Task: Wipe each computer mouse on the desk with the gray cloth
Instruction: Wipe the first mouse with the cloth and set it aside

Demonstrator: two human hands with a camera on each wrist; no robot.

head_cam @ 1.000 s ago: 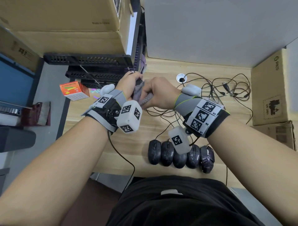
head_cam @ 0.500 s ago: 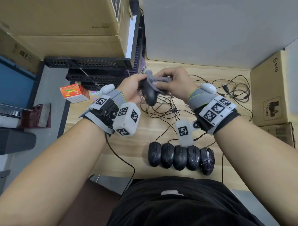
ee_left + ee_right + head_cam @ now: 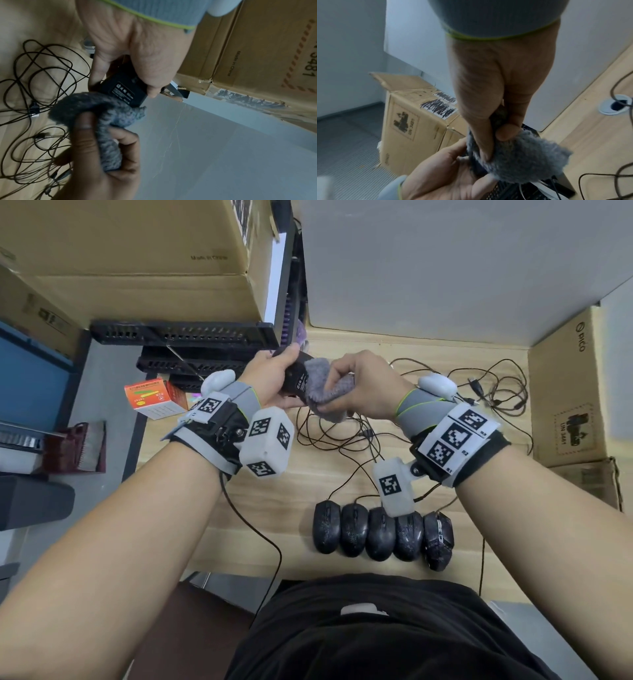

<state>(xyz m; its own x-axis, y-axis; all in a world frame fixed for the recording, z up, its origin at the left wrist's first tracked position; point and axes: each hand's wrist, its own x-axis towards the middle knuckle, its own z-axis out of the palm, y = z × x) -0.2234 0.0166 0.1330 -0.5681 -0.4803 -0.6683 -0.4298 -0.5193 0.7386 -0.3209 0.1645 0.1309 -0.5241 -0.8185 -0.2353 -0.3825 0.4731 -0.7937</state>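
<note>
Your left hand has turned the black plastic computer mouse underside-up and clamps it; your right hand, fingers clenched around the fluffy gray cloth, now wipes its base.

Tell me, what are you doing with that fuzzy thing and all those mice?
The left hand holds one black mouse up off the desk, underside showing. The right hand rubs it with the gray cloth. Five more mice sit in a row on the desk, their cables tangled behind them.
</note>
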